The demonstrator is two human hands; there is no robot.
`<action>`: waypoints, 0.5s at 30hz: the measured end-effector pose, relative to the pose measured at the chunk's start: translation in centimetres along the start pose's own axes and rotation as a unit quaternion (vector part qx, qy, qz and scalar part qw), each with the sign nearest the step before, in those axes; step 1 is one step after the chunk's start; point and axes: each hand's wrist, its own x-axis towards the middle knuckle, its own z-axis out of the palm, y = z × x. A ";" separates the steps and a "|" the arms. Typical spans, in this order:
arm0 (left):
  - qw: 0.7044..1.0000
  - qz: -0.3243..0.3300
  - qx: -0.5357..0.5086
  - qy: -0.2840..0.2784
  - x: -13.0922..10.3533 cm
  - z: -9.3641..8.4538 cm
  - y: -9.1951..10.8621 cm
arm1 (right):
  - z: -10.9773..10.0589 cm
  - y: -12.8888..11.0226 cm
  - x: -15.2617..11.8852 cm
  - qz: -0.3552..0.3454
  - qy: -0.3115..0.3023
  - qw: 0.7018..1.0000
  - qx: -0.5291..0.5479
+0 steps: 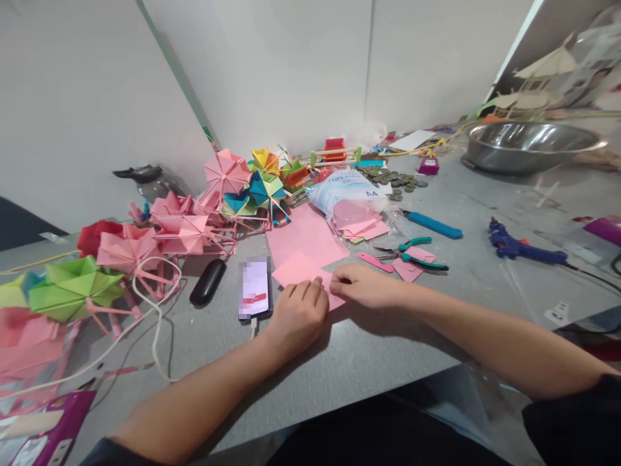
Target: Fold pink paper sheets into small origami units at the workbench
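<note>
A pink sheet of paper (295,268) lies on the grey table under both hands, with a corner of it showing between them. My left hand (301,312) presses on the sheet with fingers curled and close together. Thumb and forefinger of my right hand (361,287) are pinched at the paper's right side. Just beyond lies a larger pink sheet (308,236). Left of my left hand is a lit phone (255,288) with a white cable plugged in. Pliers with green-and-black handles (412,252) lie beyond my right hand, over small pink paper pieces (407,270).
Folded paper umbrellas (182,233) in several colours crowd the left, near a black case (208,283) and a white cable (158,317). An A4 paper bag (347,191) and coins (395,178) lie behind. A blue glue gun (524,249) and steel basin (528,155) are right.
</note>
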 end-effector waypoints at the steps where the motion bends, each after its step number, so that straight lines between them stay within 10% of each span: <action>1: 1.000 -0.001 -0.001 -0.006 -0.1 -0.1 -0.2 | -0.2 0.2 -0.2 -0.018 0.007 0.999 0.037; 7: 0.948 -0.156 -0.268 0.073 0.3 -1.8 -1.2 | -2.4 2.1 -1.4 -0.189 0.073 0.964 0.172; 13: 0.629 -0.404 -0.652 0.122 1.9 -3.0 0.3 | -2.8 1.9 -1.3 -0.102 0.096 0.981 0.135; 15: 0.576 -0.431 -0.683 0.123 2.0 -3.0 0.7 | -3.3 1.8 -1.1 -0.082 0.075 0.985 0.134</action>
